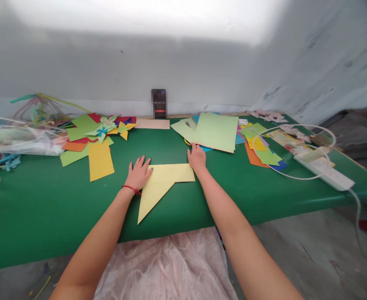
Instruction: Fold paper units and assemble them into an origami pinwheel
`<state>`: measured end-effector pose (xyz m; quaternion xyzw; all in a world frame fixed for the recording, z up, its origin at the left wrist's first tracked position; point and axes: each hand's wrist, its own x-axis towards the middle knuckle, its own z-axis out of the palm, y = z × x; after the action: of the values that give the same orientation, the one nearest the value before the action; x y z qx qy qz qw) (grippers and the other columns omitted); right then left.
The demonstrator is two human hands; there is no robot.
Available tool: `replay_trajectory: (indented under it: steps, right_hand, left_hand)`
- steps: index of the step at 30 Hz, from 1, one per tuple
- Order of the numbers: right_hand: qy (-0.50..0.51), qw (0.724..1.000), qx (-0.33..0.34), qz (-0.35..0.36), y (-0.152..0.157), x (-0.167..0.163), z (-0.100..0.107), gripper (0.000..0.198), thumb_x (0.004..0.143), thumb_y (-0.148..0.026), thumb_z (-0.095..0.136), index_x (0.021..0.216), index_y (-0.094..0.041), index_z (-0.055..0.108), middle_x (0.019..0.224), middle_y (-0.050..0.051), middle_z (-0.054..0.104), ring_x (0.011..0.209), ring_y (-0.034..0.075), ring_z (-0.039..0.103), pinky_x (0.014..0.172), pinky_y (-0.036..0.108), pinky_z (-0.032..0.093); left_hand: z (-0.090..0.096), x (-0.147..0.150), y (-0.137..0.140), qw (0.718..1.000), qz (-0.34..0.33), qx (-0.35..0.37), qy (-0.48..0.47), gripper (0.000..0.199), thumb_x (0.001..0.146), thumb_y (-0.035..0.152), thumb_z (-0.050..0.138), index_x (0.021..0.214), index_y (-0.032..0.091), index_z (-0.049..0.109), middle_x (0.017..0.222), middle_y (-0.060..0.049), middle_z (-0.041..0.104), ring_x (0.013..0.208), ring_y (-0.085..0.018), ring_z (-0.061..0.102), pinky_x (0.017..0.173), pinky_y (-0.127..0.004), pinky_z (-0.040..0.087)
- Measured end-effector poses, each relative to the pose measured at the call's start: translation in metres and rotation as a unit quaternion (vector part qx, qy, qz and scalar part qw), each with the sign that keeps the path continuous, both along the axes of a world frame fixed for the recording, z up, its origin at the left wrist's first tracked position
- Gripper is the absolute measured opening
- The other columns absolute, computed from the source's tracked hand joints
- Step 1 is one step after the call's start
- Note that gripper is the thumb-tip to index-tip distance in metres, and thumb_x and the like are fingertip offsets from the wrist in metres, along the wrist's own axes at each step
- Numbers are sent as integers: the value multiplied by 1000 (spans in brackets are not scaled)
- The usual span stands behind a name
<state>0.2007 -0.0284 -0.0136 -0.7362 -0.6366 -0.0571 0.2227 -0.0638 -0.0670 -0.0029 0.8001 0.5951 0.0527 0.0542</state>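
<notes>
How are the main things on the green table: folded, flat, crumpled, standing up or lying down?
Pale-yellow angular paper, folded
Yellow rectangular paper, flat
Large pale-green rectangular paper sheet, flat
See-through whitish plastic bag, crumpled
Dark rectangular object, standing upright
Long white plastic power strip, lying down; can't tell if it's on

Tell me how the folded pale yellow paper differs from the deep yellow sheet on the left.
Shape: the folded paper has a straight band and a flap tapering to a point toward the person; the deep yellow sheet is roughly rectangular.
Colour: the folded paper is pale, the deep yellow sheet much stronger.
Contact: the left hand rests on the folded paper; neither hand touches the deep yellow sheet.
Both lie on the green table.
</notes>
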Motion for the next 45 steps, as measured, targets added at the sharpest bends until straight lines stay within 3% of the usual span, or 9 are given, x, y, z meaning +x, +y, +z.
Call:
replay_trajectory:
  steps: [6, 16, 21, 26, 31, 36, 40, 42, 45]
  right_hand:
    - [3, 1000, 5, -10, 5, 0, 0, 35, 88, -24, 39, 120, -14, 50, 100, 13, 55, 85, 23, 50, 69, 32, 35]
    - [-15, 998, 67, 11, -4, 3, 5, 21, 85, -31, 50, 75, -16, 60, 88, 11, 54, 89, 23, 44, 72, 33, 33]
    - [76, 981, 180, -12, -5, 18, 10, 43, 88, -47, 41, 60, -18, 55, 66, 5, 50, 69, 17, 44, 65, 30, 33]
    - [218, 936, 278, -15, -10, 25, 21, 42, 86, -51, 41, 62, -19, 55, 61, 1, 43, 63, 16, 42, 66, 31, 35]
    - [506, 801, 314, -62, -11, 21, 24, 46, 83, -59, 36, 90, -21, 61, 62, -2, 40, 54, 12, 40, 52, 25, 34]
    - [744, 608, 259, -96, -3, 39, 17, 47, 80, -60, 42, 106, -26, 60, 58, -7, 36, 40, 6, 30, 37, 20, 25]
    - [864, 446, 232, -36, -3, 61, 13, 39, 90, -49, 29, 108, -29, 57, 60, -6, 47, 34, 4, 27, 34, 17, 27]
    - [886, 395, 241, -16, -5, 68, 13, 38, 93, -43, 25, 105, -28, 57, 61, -5, 51, 34, 4, 30, 33, 16, 28]
    - [895, 379, 236, 1, -5, 70, 15, 38, 94, -38, 25, 100, -26, 60, 62, -4, 55, 35, 4, 33, 32, 15, 30]
  left_hand:
    - [-2, -1, 1, 1000, 6, 2, 3, 54, 91, 43, 22, 138, 19, 31, 148, -10, 21, 136, -26, 17, 107, -52, 14]
    - [-4, -2, 1, 1000, 7, 12, 2, 53, 90, 43, 23, 138, 20, 32, 148, -9, 23, 136, -26, 19, 107, -52, 15]
    - [-4, -2, 1, 1000, 5, 10, -3, 54, 90, 43, 24, 137, 20, 33, 148, -9, 23, 136, -26, 19, 107, -52, 15]
    - [-3, -2, 1, 1000, 6, 10, -6, 53, 90, 43, 24, 137, 19, 33, 148, -10, 23, 136, -26, 19, 107, -53, 15]
    - [-3, -2, 1, 1000, 4, 12, -3, 53, 90, 42, 24, 137, 19, 34, 148, -10, 24, 136, -27, 19, 107, -53, 15]
    - [-3, -1, 1, 1000, 6, 11, -3, 53, 90, 43, 24, 137, 19, 33, 148, -10, 23, 136, -26, 19, 107, -52, 15]
    - [-3, -1, 1, 1000, 6, 11, 1, 53, 90, 43, 24, 137, 20, 33, 148, -9, 24, 136, -26, 19, 107, -52, 15]
    - [-2, -1, 0, 1000, 6, 11, 2, 53, 90, 43, 24, 137, 20, 33, 148, -9, 24, 136, -26, 19, 108, -51, 15]
    - [-2, -1, 0, 1000, 5, 10, 0, 53, 90, 43, 24, 137, 20, 33, 148, -9, 24, 136, -26, 19, 107, -52, 15]
